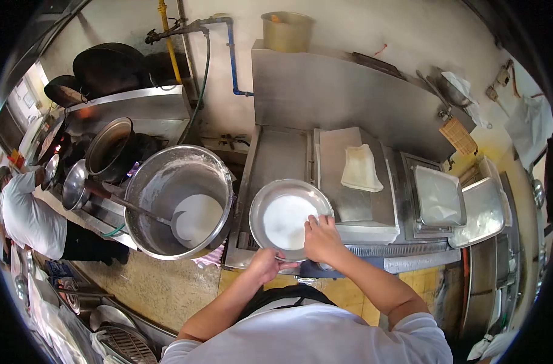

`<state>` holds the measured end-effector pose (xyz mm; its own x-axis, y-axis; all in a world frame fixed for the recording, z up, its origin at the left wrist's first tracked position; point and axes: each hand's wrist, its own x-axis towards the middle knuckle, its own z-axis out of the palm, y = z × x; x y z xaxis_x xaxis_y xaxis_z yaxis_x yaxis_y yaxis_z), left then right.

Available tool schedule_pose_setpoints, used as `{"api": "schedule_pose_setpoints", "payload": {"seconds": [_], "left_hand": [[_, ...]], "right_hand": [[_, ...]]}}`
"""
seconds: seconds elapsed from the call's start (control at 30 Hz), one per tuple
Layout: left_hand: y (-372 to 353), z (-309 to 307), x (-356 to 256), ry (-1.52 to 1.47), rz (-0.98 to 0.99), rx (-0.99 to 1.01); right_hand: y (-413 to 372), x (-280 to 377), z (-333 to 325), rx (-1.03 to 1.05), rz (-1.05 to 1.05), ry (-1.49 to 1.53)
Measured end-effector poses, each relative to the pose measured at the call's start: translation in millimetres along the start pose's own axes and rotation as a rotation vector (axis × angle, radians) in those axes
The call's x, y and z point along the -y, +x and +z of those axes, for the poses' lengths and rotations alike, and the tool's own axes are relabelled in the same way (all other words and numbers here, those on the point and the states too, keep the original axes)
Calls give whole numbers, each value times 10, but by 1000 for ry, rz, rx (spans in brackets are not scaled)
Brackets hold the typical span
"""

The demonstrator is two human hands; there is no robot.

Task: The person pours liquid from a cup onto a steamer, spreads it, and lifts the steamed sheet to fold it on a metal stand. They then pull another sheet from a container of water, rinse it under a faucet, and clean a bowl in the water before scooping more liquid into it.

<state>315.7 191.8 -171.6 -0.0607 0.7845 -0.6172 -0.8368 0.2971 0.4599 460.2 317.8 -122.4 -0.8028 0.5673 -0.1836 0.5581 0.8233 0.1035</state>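
Our left hand (265, 266) grips the bowl (257, 219) at its near rim; our right hand (322, 240) overlaps its right edge, grip unclear.

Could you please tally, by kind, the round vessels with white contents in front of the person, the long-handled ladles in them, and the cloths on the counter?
Round vessels with white contents: 2 (steel bowl, deep steel pot)
Long-handled ladle: 1
Folded cloth: 1
Total: 4
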Motion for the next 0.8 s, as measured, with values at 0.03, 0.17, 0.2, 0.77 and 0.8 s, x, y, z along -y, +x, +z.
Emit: {"api": "schedule_pose_setpoints", "payload": {"seconds": [0.03,0.17,0.2,0.77,0.8], "left_hand": [[-11,2,-5,-1,-1,6],[-7,-2,49,-39,-121,93],[-17,23,71,-14,-125,121],[-73,138,-140,156,43,70],[-78,122,-147,135,34,59]], "right_hand": [[23,1,49,-20,-3,-6],[224,-63,146,-83,26,64],[323,-78,142,-112,26,117],[108,204,-214,21,-397,319],[104,121,-204,14,-384,294]]}}
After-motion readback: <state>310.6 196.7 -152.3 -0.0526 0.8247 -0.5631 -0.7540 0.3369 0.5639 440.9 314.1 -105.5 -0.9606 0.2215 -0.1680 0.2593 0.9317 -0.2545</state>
